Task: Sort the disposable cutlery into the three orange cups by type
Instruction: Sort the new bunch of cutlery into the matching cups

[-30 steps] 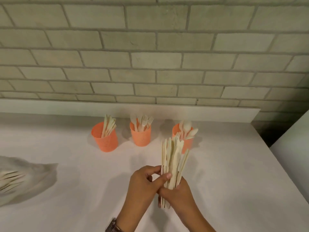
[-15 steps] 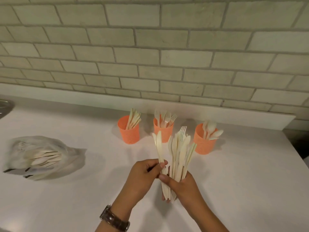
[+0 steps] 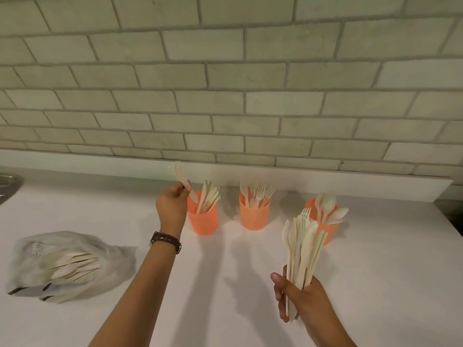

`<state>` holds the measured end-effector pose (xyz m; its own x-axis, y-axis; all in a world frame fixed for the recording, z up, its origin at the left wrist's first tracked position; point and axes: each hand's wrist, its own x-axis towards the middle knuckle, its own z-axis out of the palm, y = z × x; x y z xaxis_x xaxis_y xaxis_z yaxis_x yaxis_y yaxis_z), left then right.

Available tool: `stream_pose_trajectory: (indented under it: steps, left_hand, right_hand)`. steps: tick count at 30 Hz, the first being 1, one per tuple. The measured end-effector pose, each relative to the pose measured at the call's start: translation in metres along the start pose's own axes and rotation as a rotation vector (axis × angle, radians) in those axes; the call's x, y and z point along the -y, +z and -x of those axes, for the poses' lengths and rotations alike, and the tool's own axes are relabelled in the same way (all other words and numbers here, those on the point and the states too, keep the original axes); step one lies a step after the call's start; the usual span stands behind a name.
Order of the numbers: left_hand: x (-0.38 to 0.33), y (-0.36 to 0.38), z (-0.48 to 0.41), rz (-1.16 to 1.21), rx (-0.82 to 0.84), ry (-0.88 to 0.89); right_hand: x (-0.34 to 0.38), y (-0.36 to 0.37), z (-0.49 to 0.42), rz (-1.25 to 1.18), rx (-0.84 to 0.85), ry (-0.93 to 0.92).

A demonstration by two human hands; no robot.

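Note:
Three orange cups stand in a row near the wall. The left cup (image 3: 203, 221) holds knives, the middle cup (image 3: 254, 217) holds forks, the right cup (image 3: 325, 230) holds spoons. My left hand (image 3: 172, 205) pinches a pale knife (image 3: 182, 178) by its handle, the lower end dipping into the left cup's mouth. My right hand (image 3: 300, 299) grips an upright bundle of mixed cutlery (image 3: 302, 249) in front of the right cup, partly hiding it.
A crumpled clear bag (image 3: 67, 265) with more pale cutlery lies on the white counter (image 3: 225, 284) at the left. A metal sink edge (image 3: 8, 181) shows at the far left. A tiled wall rises behind the cups.
My left hand has pulled a knife out of the bundle and carried it up and left to the left cup. My right hand stayed low with the bundle.

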<state>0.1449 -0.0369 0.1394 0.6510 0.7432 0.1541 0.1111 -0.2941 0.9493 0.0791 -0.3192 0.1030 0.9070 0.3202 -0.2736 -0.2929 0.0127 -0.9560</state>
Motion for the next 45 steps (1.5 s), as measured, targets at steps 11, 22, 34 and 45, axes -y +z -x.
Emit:
stream_pose_trajectory:
  steps: [11, 22, 34, 45]
  left_hand:
    - [0.036, 0.016, 0.015, -0.275, 0.120, -0.060]
    - [-0.037, 0.026, 0.194, 0.187, 0.579, -0.033]
    - [-0.035, 0.024, 0.202, 0.260, 0.476, -0.093]
    - [-0.029, -0.007, 0.113, 0.572, 0.292, -0.409]
  right_hand:
    - [0.008, 0.007, -0.001, 0.033, -0.076, 0.067]
    - [0.020, 0.017, 0.010, 0.178, -0.238, -0.035]
    - [0.012, 0.019, 0.019, 0.383, -0.189, -0.122]
    - [0.005, 0.002, 0.015, 0.120, 0.009, 0.070]
